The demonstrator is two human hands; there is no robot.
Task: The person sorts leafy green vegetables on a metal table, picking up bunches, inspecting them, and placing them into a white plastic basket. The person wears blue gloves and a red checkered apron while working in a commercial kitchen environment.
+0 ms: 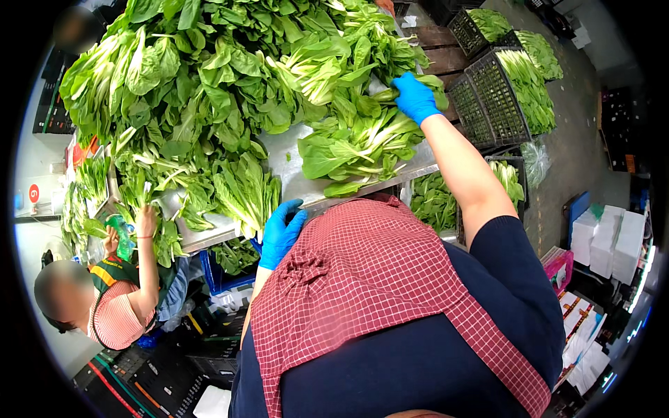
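Leafy greens with pale stems [204, 78] are heaped on a metal table [292, 151]. My right hand [416, 97], in a blue glove, reaches over the table's right side with its fingers closed around the stems of some greens. Just below that hand lies a loose pile of greens [366, 146] near the front edge. My left hand [282, 232], also gloved in blue, is at the table's front edge with thumb and fingers bent; I see nothing held in it. Beside it, a bundle of greens [243, 190] has its stems towards me.
A co-worker [120, 308] at the left handles greens over the same table. Black crates [488, 99] of greens stand at the right by wooden slats. Below the table edge are more greens [431, 201] and a blue crate [214, 274]. White foam boxes [606, 240] are stacked at far right.
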